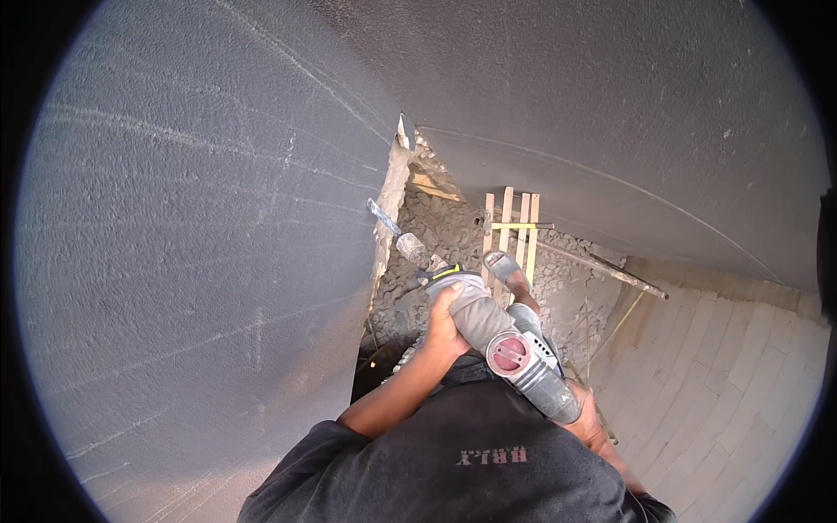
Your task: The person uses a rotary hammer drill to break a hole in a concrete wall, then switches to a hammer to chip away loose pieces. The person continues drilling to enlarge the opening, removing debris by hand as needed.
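Both my hands hold a dusty grey demolition hammer (482, 315) with a round red cap on its side. My left hand (444, 324) wraps round the front of its body, thumb on top. Around the rear end my right hand (586, 410) is closed, its fingers partly hidden by the tool. From the chuck (411, 249) a flat chisel (384, 217) points up and left. Its tip lies at the broken edge (392, 187) of the grey wall (209, 218); I cannot tell whether it touches.
Rubble (418, 228) covers the ground below the broken wall edge. A sandalled foot (507, 268) is on narrow wooden slats (506, 222). Behind them runs a long pole (602, 267). Another grey wall (628, 113) rises ahead, and pale tiles (711, 375) lie to the right.
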Demonstrator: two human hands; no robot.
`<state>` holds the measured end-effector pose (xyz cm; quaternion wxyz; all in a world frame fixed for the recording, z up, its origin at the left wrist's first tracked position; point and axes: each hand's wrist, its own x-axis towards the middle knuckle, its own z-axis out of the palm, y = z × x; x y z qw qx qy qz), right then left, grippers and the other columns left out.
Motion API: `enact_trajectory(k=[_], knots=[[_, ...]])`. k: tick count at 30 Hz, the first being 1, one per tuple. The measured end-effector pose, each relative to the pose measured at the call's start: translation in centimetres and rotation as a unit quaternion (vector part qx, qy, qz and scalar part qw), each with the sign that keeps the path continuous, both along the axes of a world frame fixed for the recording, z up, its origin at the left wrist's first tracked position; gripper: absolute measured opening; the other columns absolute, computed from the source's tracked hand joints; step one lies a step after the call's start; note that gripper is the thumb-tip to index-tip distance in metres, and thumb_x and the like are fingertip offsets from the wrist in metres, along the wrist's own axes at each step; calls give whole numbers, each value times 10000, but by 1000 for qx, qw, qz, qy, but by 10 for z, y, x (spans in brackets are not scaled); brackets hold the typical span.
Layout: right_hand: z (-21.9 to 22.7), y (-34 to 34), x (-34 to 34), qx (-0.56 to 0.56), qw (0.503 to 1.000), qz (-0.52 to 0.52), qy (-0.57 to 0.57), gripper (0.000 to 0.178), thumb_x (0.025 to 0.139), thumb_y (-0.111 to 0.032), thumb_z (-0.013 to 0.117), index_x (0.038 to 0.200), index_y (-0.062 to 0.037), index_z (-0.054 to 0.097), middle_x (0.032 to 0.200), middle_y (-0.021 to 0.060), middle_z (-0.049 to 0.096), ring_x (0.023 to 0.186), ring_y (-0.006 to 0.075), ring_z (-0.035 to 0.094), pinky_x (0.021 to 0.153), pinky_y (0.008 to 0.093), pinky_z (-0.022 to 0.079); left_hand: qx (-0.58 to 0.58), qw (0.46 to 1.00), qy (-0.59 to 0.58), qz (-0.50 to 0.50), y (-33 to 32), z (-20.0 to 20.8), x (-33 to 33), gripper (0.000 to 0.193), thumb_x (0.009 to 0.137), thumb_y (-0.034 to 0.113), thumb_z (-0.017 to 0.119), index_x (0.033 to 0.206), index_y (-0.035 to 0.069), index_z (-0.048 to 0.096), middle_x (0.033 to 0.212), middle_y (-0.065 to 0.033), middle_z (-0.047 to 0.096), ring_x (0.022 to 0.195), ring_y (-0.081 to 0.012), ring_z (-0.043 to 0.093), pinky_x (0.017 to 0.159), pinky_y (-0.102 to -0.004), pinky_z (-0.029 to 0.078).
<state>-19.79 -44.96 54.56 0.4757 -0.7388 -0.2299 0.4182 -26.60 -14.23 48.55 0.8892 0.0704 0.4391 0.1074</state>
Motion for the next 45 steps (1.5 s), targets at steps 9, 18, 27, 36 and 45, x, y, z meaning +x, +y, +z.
enact_trajectory(k=[9,18,27,36,45], knots=[[-22,14,-6,68,996,19,-45,341,635,-108,794,940,-10,677,875,192,703,816,397,717,740,403,563,17,1000,14,-9,15,-10,-5,501,875,374,707,1215,26,589,1081,-191,701,972,-323,697,891,-516,585],[-28,22,-2,70,997,0,-15,324,646,-106,780,941,2,698,869,182,720,801,370,733,744,391,567,32,999,39,-14,20,-9,11,473,876,355,724,1196,26,611,1070,-178,705,967,-308,701,894,-500,585],[-24,36,22,80,996,-34,6,278,636,-72,733,898,12,696,810,168,712,738,319,729,704,364,562,57,996,70,-12,27,-5,41,476,862,362,736,1182,32,616,1048,-152,705,952,-303,702,881,-478,585],[-38,40,42,68,998,-15,-3,271,672,-64,745,928,10,697,816,115,722,749,194,713,718,339,558,44,997,64,-3,40,-13,56,425,867,341,744,1146,40,632,1026,-153,715,936,-302,709,880,-486,592],[-37,45,45,73,997,-34,-3,317,656,-70,732,962,6,694,840,86,691,774,191,678,745,340,542,35,998,58,-16,45,-4,65,402,864,314,742,1164,70,634,1059,-135,715,978,-297,703,887,-481,589]])
